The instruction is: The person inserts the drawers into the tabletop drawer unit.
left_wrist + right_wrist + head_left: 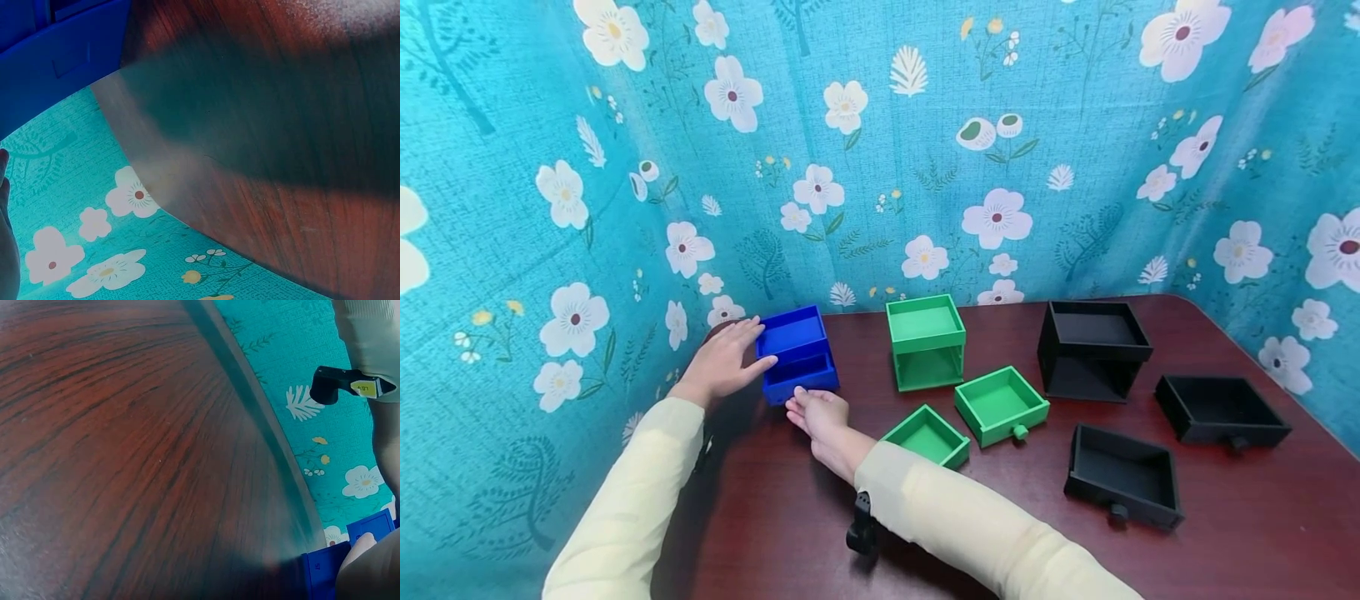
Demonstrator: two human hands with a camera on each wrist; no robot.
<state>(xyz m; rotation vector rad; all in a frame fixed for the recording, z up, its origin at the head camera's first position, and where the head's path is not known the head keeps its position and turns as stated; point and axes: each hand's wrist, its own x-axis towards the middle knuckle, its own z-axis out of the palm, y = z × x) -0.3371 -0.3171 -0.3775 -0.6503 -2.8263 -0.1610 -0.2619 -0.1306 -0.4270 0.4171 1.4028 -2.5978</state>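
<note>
At the table's back left stands a small blue cabinet point(792, 333) with a shallow tray top. Its blue drawer point(803, 373) sticks out at the front. My left hand point(722, 362) lies along the cabinet's left side, fingers extended, thumb by the front edge. In front of the drawer, my right hand point(823, 419) pinches at the middle of its front face; the fingers hide whatever knob is there. Part of the blue cabinet point(69, 56) fills a corner of the left wrist view. The right wrist view catches my right hand point(372, 572) against the blue drawer point(322, 569).
A green cabinet frame point(927, 333) stands mid-table, with two green drawers point(1002, 400) before it, one partly behind my right sleeve. Farther right are a black cabinet frame point(1093, 333) and two black drawers point(1123, 475). A flowered curtain point(880, 167) borders the table's back.
</note>
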